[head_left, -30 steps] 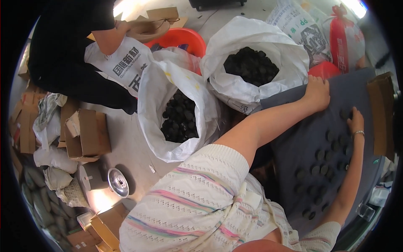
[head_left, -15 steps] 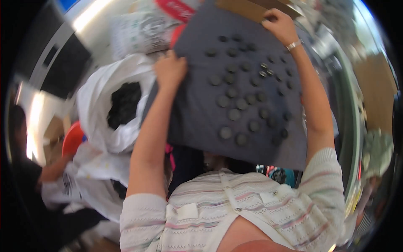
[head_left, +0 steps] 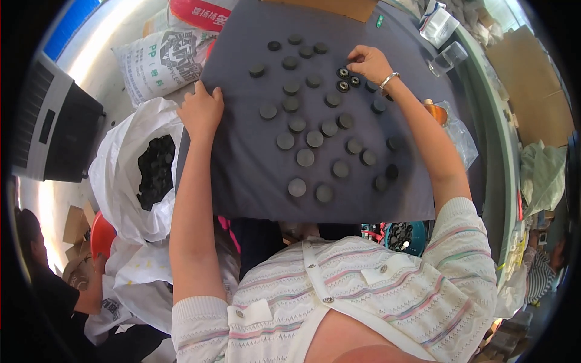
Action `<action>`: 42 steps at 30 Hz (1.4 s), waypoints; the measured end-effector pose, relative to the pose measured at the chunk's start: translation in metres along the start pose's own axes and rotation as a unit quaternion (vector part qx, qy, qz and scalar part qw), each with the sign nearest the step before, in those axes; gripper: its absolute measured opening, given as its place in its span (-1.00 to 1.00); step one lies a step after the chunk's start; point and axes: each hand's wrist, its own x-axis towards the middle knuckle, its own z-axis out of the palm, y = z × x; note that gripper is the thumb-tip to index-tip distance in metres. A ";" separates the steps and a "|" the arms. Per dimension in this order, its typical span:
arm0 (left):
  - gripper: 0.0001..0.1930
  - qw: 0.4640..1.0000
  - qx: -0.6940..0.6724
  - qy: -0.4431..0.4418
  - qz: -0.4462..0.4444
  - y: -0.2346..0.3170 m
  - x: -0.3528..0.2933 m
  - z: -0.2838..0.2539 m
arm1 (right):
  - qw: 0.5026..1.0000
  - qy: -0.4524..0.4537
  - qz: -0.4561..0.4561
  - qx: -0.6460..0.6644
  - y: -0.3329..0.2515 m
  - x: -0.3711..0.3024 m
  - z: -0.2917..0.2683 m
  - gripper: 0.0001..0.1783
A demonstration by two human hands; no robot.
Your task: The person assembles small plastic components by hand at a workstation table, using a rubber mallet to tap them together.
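Observation:
Many round black caps (head_left: 314,139) lie spread over the grey cloth-covered table (head_left: 242,175), most showing a plain flat top. Three black round pieces (head_left: 343,86) with shiny metallic rings and dark centres sit close together on the right part of the cloth. Over this cluster is my right hand (head_left: 370,65), its thumb and fingers pinched together right beside the topmost ringed piece. Whatever is between the fingertips is hidden. My left hand (head_left: 203,112) rests on the table's left edge with its fingers apart, holding nothing.
An open white sack (head_left: 103,166) of black pieces stands left of the table. Beyond the caps is a cardboard box (head_left: 339,7). A clear plastic cup (head_left: 451,56) lies at the far right. A teal basin (head_left: 416,239) sits below the near edge. Someone in black sits at left.
My right hand has come from the cardboard box at the far edge down to the ringed pieces. My left hand stays at the table's left edge. The view has shifted and sharpened.

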 end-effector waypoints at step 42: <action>-0.44 0.992 -0.118 0.013 -0.045 0.002 -0.002 0.005 | 0.979 -0.128 -0.103 -0.123 0.097 0.095 0.027 -0.66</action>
